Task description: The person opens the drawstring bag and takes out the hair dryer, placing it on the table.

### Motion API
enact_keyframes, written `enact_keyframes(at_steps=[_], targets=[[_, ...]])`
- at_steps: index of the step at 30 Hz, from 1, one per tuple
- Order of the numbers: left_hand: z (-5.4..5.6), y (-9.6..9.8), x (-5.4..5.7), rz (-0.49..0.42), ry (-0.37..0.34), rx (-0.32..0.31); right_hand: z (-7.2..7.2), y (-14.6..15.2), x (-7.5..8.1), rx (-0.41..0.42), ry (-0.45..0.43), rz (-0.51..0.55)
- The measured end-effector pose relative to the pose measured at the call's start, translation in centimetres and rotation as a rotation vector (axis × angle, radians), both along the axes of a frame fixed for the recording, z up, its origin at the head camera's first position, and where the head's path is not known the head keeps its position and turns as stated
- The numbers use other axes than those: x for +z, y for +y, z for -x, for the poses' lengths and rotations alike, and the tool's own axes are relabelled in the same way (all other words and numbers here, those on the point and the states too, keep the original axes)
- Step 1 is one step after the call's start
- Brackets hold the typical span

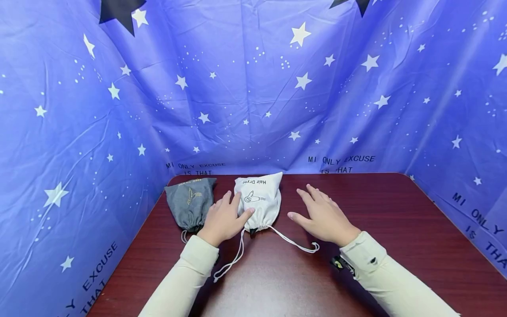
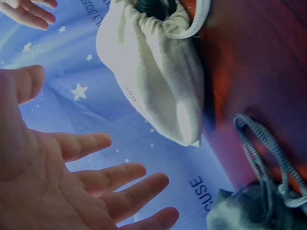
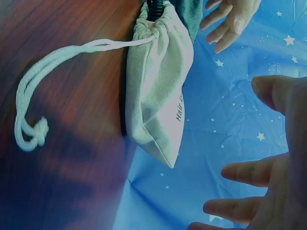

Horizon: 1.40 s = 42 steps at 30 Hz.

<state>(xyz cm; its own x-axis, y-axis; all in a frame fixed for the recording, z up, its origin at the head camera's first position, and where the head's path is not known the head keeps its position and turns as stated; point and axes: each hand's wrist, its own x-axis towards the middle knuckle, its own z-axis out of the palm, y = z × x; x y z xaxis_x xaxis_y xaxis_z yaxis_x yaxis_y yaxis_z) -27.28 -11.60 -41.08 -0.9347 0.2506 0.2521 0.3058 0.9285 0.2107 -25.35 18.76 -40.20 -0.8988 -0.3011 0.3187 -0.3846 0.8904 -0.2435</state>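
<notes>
A white drawstring bag point(image 1: 259, 207) printed "Hair Dryer" lies on the table, its gathered mouth toward me. Something black point(image 3: 155, 8) pokes out of that mouth. To its left is a dark grey drawstring bag point(image 1: 190, 204) with a gold hair dryer print. My left hand point(image 1: 224, 219) hovers between the two bags with fingers spread, and in the left wrist view it holds nothing. My right hand point(image 1: 326, 215) is to the right of the white bag, apart from it, its fingers extended and nothing in them.
White cords point(image 1: 293, 241) trail from the white bag over the dark red wooden table point(image 1: 269, 281). Looped grey cords point(image 2: 268, 158) lie by the grey bag. A blue star-patterned cloth point(image 1: 253, 88) hangs behind and along both sides.
</notes>
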Motion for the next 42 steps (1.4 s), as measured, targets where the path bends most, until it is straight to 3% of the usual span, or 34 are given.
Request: enact_keyframes(at_steps=[15,23,42], targets=[[0.7,0.3,-1.8,-0.1,-0.028,-0.002,1.2,-1.4,-1.7,0.022,-0.043,0.05],[0.9,0.7,-2.9,-0.176,-0.082,0.007,1.4,-2.8,-2.3,0.033,-0.091,0.069],[1.8,1.1,-3.0,-0.304,-0.176,-0.025,2.6,-4.9,-4.0,0.052,-0.146,0.135]])
